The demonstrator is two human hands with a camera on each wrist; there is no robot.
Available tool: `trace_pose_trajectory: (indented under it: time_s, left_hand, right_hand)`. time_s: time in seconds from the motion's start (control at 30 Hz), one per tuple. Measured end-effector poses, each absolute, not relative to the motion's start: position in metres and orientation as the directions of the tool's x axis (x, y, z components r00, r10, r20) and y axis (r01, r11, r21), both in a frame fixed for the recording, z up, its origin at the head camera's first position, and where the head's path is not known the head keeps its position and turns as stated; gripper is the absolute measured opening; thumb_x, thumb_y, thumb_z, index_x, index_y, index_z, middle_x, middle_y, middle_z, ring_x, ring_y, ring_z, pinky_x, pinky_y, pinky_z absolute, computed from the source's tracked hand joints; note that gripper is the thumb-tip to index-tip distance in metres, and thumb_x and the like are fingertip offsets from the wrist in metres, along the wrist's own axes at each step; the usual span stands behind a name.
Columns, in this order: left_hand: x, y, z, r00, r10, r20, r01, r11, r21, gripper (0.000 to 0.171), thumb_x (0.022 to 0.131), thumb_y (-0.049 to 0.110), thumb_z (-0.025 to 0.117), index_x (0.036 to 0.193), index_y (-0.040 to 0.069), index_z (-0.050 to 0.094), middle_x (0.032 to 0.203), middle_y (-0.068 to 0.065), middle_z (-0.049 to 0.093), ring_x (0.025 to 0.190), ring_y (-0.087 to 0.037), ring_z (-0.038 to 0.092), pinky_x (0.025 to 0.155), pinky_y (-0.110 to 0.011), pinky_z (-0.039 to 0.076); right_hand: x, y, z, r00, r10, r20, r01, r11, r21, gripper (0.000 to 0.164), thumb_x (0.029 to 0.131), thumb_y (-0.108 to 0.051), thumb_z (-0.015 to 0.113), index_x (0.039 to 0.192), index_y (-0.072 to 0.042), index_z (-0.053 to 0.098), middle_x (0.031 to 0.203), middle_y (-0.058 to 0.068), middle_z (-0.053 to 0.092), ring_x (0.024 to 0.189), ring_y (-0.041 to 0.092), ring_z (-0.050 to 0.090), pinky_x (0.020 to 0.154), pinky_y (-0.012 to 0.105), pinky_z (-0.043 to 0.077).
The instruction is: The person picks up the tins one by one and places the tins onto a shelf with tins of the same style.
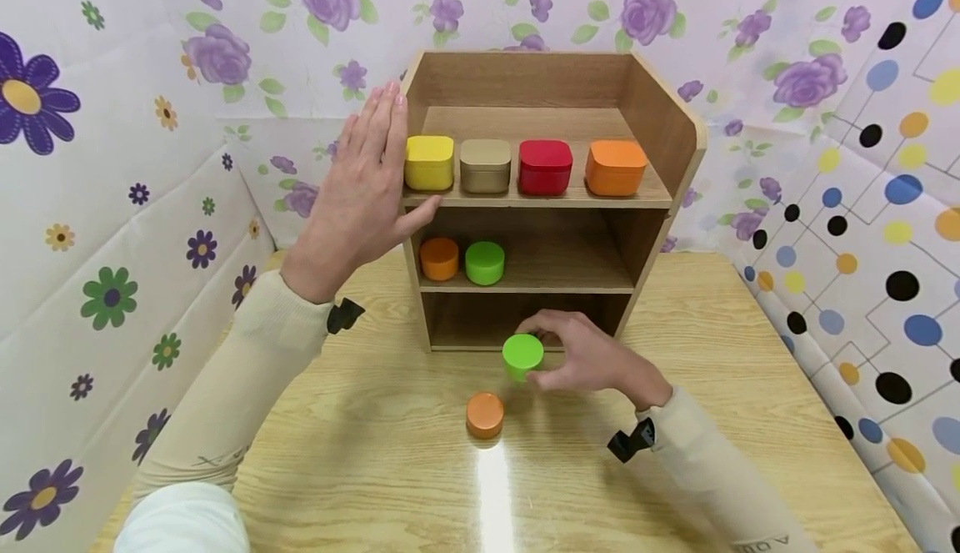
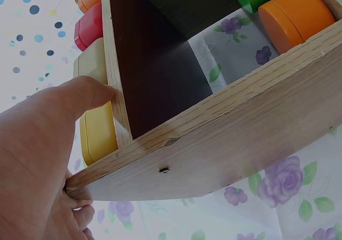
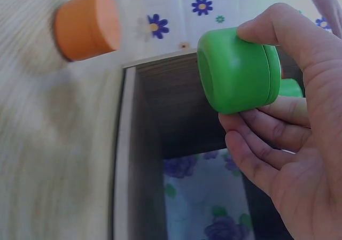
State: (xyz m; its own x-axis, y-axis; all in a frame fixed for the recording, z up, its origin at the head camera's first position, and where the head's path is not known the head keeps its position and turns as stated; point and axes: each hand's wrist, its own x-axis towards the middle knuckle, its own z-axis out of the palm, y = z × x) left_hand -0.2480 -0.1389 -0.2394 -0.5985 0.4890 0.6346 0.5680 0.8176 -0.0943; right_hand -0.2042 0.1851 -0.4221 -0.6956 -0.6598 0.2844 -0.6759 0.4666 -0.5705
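Note:
My right hand pinches a round green lidded container between thumb and fingers, in front of the bottom compartment of a small wooden shelf. In the right wrist view the container is tilted and off the table. A round orange container stands on the table just in front. My left hand lies with straight fingers along the shelf's left side. Its thumb touches the front edge of the top board, by a yellow container.
Along the top board stand beige, red and orange squarish containers. The middle compartment holds a round orange container and a green one at left. Patterned sheets hang around the wooden table.

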Motion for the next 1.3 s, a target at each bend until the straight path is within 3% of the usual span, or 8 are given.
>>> trace_pose_trajectory:
  time_s: [0.23,0.6,1.1,1.3]
  left_hand:
    - [-0.248,-0.139,-0.239,-0.604,0.487,0.631,0.565,0.82,-0.092,0.107,0.096,0.044,0.07,0.167,-0.007,0.008,0.177,-0.024,0.011,0.166,-0.039,0.011,0.135,-0.052,0.012]
    - [-0.247,-0.14,-0.239,-0.615,0.485,0.622,0.556,0.826,-0.095,0.107,0.096,0.044,0.07,0.166,-0.007,0.008,0.177,-0.024,0.01,0.166,-0.04,0.012,0.135,-0.054,0.013]
    - [-0.248,-0.14,-0.24,-0.624,0.479,0.617,0.55,0.83,-0.089,0.106,0.097,0.045,0.069,0.167,-0.006,0.007,0.177,-0.023,0.008,0.166,-0.039,0.011,0.135,-0.053,0.012]
    - [-0.248,-0.14,-0.24,-0.611,0.483,0.627,0.557,0.825,-0.094,0.106,0.097,0.044,0.069,0.167,-0.006,0.007,0.177,-0.024,0.009,0.166,-0.039,0.011,0.135,-0.053,0.012]
  right_hand:
    - [-0.203,0.189,-0.403,-0.703,-0.621,0.347,-0.693,0.489,-0.529,0.051,0.079,-0.024,0.088,0.125,-0.017,0.068,0.115,-0.007,0.073,0.101,0.009,0.068,0.09,0.034,0.061]
    - [-0.208,0.193,-0.379,-0.736,-0.528,0.423,-0.675,0.532,-0.511,0.055,0.078,-0.026,0.089,0.127,-0.014,0.067,0.114,-0.005,0.071,0.101,0.012,0.068,0.09,0.043,0.062]
    - [-0.234,0.19,-0.376,-0.739,-0.413,0.532,-0.671,0.52,-0.529,0.054,0.08,-0.019,0.089,0.128,-0.008,0.068,0.118,0.004,0.072,0.105,0.018,0.067,0.092,0.041,0.06]
    - [-0.243,0.187,-0.375,-0.758,-0.351,0.55,-0.645,0.527,-0.553,0.054,0.08,-0.016,0.088,0.129,-0.005,0.069,0.115,0.009,0.071,0.102,0.022,0.065,0.092,0.046,0.058]
